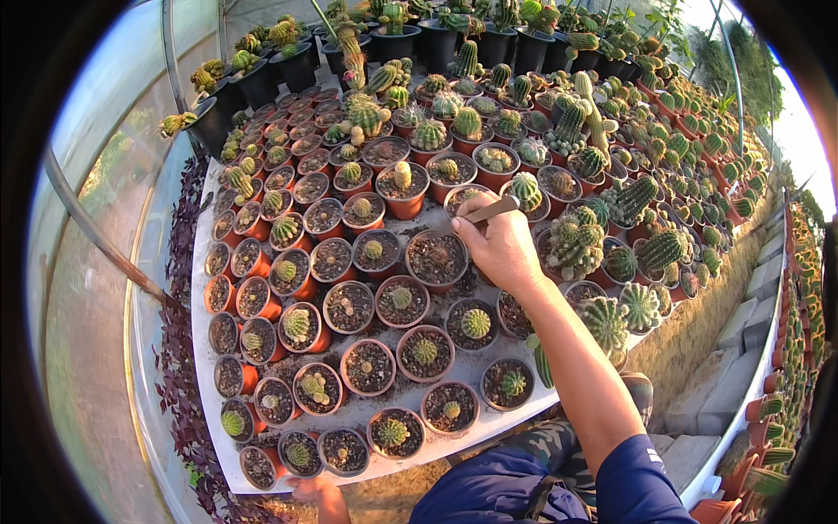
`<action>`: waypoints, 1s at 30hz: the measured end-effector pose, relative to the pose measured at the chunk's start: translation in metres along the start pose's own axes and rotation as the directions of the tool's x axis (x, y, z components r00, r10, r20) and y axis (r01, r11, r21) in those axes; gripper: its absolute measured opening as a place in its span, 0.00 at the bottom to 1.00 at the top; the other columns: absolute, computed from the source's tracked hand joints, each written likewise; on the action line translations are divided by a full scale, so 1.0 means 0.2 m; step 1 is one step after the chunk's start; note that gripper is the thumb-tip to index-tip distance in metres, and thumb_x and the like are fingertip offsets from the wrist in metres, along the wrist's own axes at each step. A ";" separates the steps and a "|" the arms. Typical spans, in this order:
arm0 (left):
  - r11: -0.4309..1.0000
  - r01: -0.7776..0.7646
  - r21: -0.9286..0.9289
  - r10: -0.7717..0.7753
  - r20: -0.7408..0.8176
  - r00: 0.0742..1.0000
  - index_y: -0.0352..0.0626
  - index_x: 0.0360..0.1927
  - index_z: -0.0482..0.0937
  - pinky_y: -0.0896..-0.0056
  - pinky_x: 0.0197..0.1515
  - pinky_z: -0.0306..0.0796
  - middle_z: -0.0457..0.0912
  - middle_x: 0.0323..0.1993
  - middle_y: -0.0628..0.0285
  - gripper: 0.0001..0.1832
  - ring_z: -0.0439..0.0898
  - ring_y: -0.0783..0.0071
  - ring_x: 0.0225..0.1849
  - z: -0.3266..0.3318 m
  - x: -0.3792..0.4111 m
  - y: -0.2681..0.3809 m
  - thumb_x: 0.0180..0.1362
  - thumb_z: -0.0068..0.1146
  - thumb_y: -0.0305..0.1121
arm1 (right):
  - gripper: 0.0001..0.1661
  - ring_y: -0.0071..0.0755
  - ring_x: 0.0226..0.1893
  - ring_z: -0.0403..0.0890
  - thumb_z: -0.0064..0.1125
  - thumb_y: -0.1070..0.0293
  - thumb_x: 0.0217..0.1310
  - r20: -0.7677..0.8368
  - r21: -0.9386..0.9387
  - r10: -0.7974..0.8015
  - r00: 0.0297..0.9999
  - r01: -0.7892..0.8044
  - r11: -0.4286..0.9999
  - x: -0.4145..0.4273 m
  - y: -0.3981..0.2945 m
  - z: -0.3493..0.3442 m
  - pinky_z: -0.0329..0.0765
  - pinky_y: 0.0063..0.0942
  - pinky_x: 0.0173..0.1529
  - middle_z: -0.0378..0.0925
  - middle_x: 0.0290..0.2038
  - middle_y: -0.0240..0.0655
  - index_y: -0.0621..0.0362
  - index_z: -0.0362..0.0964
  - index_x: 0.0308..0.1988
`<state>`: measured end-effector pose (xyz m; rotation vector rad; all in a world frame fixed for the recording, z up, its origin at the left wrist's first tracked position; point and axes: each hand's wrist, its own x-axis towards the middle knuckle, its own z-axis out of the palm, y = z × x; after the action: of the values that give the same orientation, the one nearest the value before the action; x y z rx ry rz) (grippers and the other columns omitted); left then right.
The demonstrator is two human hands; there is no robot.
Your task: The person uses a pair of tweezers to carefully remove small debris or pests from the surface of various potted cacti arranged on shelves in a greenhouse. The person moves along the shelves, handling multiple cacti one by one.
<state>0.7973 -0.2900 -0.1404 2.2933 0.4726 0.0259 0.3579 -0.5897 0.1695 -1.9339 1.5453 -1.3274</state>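
Observation:
My right hand [501, 242] is closed around the handle of a small hand tool [488, 211], perhaps a knife or narrow trowel. The handle's end points up to the right, and its lower part reaches over the rim of a round pot of dark soil [437, 259] holding a brownish, dry-looking plant. Just beyond the hand sits a ribbed green cactus [526, 190] in a pot. At the table's near edge, my left hand [313, 488] is partly visible beside a small potted plant [258, 468]; whether its fingers hold anything is unclear.
Rows of small potted cacti cover the white tabletop [406, 344], with spilled soil between pots. Larger black pots [440, 46] line the far edge. Tall cacti [576, 245] crowd close on the right. Purple-leaved plants [186, 367] grow along the left side, beside the plastic greenhouse wall.

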 end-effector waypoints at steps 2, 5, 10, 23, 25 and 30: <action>1.000 -0.008 -0.001 0.008 0.000 1.000 0.24 0.36 0.77 0.54 0.25 0.76 0.83 0.31 0.43 0.35 0.84 0.50 0.29 0.00 0.00 0.00 0.70 0.42 0.55 | 0.07 0.38 0.29 0.78 0.64 0.73 0.57 -0.009 0.031 -0.054 0.998 0.054 0.998 -0.01 0.03 0.05 0.74 0.33 0.35 0.77 0.28 0.41 0.63 0.74 0.34; 1.000 -0.012 0.017 0.012 -0.001 1.000 0.24 0.36 0.77 0.54 0.26 0.76 0.83 0.31 0.43 0.35 0.84 0.50 0.29 0.00 0.00 -0.01 0.70 0.42 0.56 | 0.07 0.43 0.30 0.79 0.63 0.73 0.56 0.033 -0.008 -0.073 0.997 0.074 0.997 -0.03 0.03 0.02 0.74 0.36 0.36 0.76 0.28 0.42 0.64 0.73 0.33; 0.999 -0.028 0.032 0.029 -0.005 1.000 0.25 0.36 0.77 0.54 0.26 0.76 0.83 0.31 0.44 0.35 0.84 0.50 0.29 0.01 0.01 0.00 0.70 0.41 0.56 | 0.08 0.46 0.32 0.79 0.63 0.72 0.56 0.030 -0.033 -0.055 0.998 0.056 0.998 -0.02 -0.01 -0.02 0.75 0.37 0.38 0.77 0.30 0.43 0.63 0.72 0.34; 0.997 -0.057 0.047 0.057 -0.005 0.998 0.26 0.35 0.79 0.54 0.26 0.76 0.84 0.31 0.45 0.35 0.85 0.50 0.29 -0.01 0.02 0.03 0.69 0.41 0.57 | 0.09 0.52 0.33 0.81 0.63 0.71 0.57 0.071 -0.005 -0.029 0.997 0.030 1.000 -0.07 -0.01 0.01 0.77 0.41 0.38 0.76 0.34 0.45 0.61 0.70 0.35; 0.997 -0.056 0.050 0.056 0.001 0.998 0.26 0.35 0.79 0.54 0.26 0.76 0.84 0.30 0.45 0.35 0.85 0.50 0.29 -0.01 0.01 0.03 0.69 0.41 0.57 | 0.09 0.52 0.33 0.81 0.63 0.71 0.57 0.074 0.016 -0.063 0.995 0.062 0.998 -0.08 0.01 0.02 0.77 0.41 0.38 0.76 0.34 0.44 0.61 0.71 0.35; 0.996 -0.057 0.065 0.058 -0.007 0.998 0.27 0.35 0.79 0.54 0.26 0.77 0.84 0.30 0.46 0.35 0.85 0.50 0.29 -0.03 0.02 0.03 0.69 0.41 0.58 | 0.08 0.50 0.31 0.81 0.63 0.71 0.58 0.061 -0.014 -0.052 0.997 0.053 0.998 -0.11 -0.05 -0.02 0.76 0.41 0.37 0.76 0.34 0.43 0.60 0.70 0.34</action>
<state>0.8028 -0.2886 -0.1326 2.3711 0.4177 0.0497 0.3606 -0.5657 0.1698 -2.0183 1.4903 -1.2682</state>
